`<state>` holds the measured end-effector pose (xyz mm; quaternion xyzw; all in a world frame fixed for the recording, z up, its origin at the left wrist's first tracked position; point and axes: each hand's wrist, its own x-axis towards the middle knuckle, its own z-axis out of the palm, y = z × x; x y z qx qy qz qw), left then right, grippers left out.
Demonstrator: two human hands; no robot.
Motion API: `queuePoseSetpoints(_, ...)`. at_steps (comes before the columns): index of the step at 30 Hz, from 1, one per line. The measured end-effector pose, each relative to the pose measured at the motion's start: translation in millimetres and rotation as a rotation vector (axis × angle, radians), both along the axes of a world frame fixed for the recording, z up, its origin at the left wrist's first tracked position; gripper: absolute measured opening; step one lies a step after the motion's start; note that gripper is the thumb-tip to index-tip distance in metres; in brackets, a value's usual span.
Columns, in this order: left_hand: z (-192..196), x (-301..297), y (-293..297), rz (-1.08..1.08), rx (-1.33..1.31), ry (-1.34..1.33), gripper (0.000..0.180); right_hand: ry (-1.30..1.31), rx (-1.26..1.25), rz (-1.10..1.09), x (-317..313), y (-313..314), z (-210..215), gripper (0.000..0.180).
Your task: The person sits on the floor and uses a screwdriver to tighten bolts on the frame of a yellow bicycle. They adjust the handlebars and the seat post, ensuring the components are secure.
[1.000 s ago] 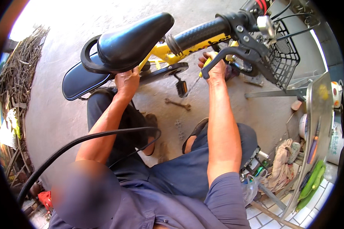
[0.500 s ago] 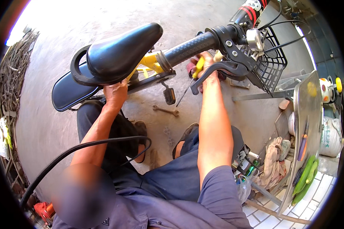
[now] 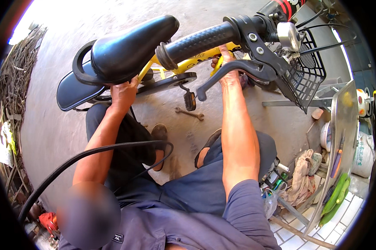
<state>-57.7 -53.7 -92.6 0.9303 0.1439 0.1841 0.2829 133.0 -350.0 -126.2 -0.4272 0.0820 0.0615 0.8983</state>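
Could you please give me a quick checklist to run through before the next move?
1. Left hand has a firm hold on the bike: cannot tell; its fingers are partly hidden beneath the saddle.
2. Right hand holds the yellow tool: ok.
3. Tool's tip is well placed: cannot tell; it is hidden.
4. Clear view of the right hand: not ok; the brake lever crosses in front.
5. Wrench lies apart from both shoes: ok.
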Motion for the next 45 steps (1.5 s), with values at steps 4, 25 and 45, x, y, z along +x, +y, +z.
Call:
queuePoseSetpoints(4, 29, -9, 9, 0.123, -0.145, 0.261, 0.025, -0.050, -0.157, -0.205, -44, 23, 46, 0.049)
queuePoseSetpoints(25, -3, -44, 57, 0.172, 0.178, 0.070, 0.034, 0.592, -0.074, -0.108, -141, 0, 16, 0.039)
queuePoseSetpoints(45, 6, -46, 44, 0.117, 0.107, 0.076, 0.029, 0.370, -0.202, -0.119, -164, 5, 23, 0.037)
